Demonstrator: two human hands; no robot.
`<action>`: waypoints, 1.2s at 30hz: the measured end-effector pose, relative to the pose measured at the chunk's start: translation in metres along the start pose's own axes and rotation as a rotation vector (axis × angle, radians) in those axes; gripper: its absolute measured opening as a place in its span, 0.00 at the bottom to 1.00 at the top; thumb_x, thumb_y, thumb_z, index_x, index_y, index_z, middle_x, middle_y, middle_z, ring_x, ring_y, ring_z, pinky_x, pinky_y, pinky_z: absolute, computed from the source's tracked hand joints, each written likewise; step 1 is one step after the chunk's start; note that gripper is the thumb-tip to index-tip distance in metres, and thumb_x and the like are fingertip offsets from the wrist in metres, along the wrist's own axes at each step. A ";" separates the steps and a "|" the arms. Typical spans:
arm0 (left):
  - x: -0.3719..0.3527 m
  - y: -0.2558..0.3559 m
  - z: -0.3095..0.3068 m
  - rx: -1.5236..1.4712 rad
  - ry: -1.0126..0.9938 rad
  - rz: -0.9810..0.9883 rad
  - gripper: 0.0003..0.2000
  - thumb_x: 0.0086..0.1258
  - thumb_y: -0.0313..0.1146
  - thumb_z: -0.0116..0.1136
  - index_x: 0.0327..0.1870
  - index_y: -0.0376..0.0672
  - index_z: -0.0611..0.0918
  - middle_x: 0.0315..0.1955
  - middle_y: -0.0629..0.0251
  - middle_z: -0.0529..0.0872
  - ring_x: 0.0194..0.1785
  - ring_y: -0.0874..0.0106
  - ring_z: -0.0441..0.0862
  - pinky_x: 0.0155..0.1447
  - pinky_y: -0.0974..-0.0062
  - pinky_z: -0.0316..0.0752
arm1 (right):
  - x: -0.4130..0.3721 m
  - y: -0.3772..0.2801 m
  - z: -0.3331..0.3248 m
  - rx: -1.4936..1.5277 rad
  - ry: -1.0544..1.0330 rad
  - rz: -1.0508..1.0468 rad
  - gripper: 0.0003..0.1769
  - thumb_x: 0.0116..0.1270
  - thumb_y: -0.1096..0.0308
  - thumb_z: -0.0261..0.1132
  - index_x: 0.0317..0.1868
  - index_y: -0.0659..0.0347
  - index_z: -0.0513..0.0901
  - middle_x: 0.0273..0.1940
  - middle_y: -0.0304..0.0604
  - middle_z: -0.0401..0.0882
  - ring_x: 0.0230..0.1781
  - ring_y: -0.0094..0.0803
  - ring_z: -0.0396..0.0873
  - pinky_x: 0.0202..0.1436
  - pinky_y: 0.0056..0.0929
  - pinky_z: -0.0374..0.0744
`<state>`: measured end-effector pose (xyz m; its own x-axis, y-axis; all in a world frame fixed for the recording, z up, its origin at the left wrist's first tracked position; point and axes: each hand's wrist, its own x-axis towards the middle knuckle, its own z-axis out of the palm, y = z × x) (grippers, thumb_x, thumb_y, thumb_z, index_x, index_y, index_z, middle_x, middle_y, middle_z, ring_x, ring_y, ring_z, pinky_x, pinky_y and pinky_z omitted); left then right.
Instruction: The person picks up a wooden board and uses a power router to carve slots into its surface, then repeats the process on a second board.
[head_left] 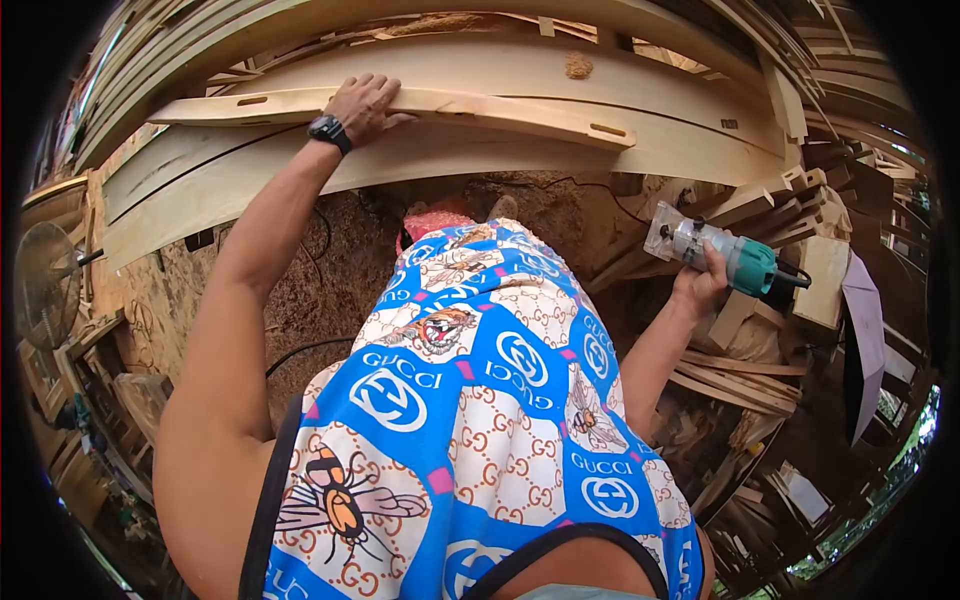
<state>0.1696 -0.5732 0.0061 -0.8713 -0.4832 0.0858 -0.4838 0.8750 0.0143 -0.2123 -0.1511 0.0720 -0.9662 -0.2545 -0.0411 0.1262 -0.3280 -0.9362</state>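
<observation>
My left hand (364,106), with a black watch on its wrist, lies over a pale wooden rail (505,114), fingers over the far edge and thumb on the near side. The rail has a slot cut near each end and rests on wide light boards (680,155). To the right, my right hand (703,285) is wrapped around a trim router (752,264) with a teal motor end and a clear base. The router is held on its side, apart from the rail. Its bit cannot be made out.
A small heap of sawdust (579,66) sits on the boards. Stacked wood pieces (740,385) lie at the right, near a pale purple panel (862,330). A round fan (45,285) stands at the left. A dark cable (305,348) crosses the sawdust-covered floor (300,295).
</observation>
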 end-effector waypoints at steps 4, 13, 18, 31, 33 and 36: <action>0.036 -0.018 -0.020 -0.177 -0.266 0.004 0.36 0.75 0.73 0.42 0.36 0.44 0.84 0.26 0.47 0.85 0.36 0.46 0.84 0.41 0.50 0.78 | -0.002 -0.003 0.010 0.003 -0.007 -0.036 0.39 0.51 0.79 0.70 0.67 0.67 0.72 0.61 0.49 0.76 0.63 0.45 0.76 0.73 0.48 0.73; 0.061 -0.015 -0.021 -0.348 -0.435 -0.056 0.38 0.76 0.71 0.42 0.34 0.40 0.87 0.28 0.44 0.85 0.35 0.45 0.81 0.40 0.51 0.74 | 0.003 -0.014 0.014 0.046 -0.043 -0.060 0.35 0.50 0.77 0.70 0.63 0.69 0.75 0.57 0.47 0.78 0.59 0.43 0.78 0.70 0.44 0.75; 0.066 -0.006 -0.034 -0.345 -0.467 -0.067 0.39 0.76 0.72 0.42 0.32 0.39 0.87 0.27 0.45 0.86 0.35 0.45 0.82 0.41 0.52 0.75 | 0.001 -0.008 0.016 0.054 -0.026 -0.056 0.34 0.50 0.78 0.70 0.62 0.68 0.76 0.54 0.47 0.79 0.58 0.42 0.79 0.69 0.44 0.77; 0.068 0.000 -0.031 -0.249 -0.495 -0.049 0.35 0.75 0.70 0.46 0.46 0.43 0.89 0.36 0.44 0.89 0.43 0.44 0.85 0.48 0.50 0.79 | 0.006 0.003 0.015 0.095 -0.063 -0.054 0.36 0.47 0.80 0.71 0.62 0.66 0.76 0.55 0.48 0.78 0.57 0.44 0.79 0.67 0.45 0.78; 0.065 -0.014 -0.035 -0.169 -0.618 -0.025 0.37 0.65 0.74 0.58 0.47 0.41 0.86 0.36 0.45 0.90 0.44 0.47 0.87 0.49 0.50 0.79 | 0.003 -0.003 0.011 0.105 -0.011 -0.055 0.35 0.48 0.79 0.70 0.61 0.66 0.76 0.54 0.48 0.78 0.57 0.44 0.78 0.67 0.46 0.78; 0.057 -0.054 -0.038 -0.207 -0.630 -0.039 0.36 0.57 0.71 0.68 0.44 0.40 0.87 0.35 0.45 0.90 0.42 0.49 0.88 0.47 0.53 0.80 | 0.002 -0.009 -0.014 0.101 0.017 -0.038 0.31 0.50 0.79 0.69 0.59 0.69 0.78 0.52 0.49 0.80 0.57 0.44 0.80 0.67 0.45 0.78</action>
<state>0.1493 -0.6464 0.0484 -0.7650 -0.3845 -0.5167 -0.5452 0.8137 0.2017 -0.2181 -0.1359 0.0758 -0.9742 -0.2253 -0.0127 0.1106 -0.4274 -0.8973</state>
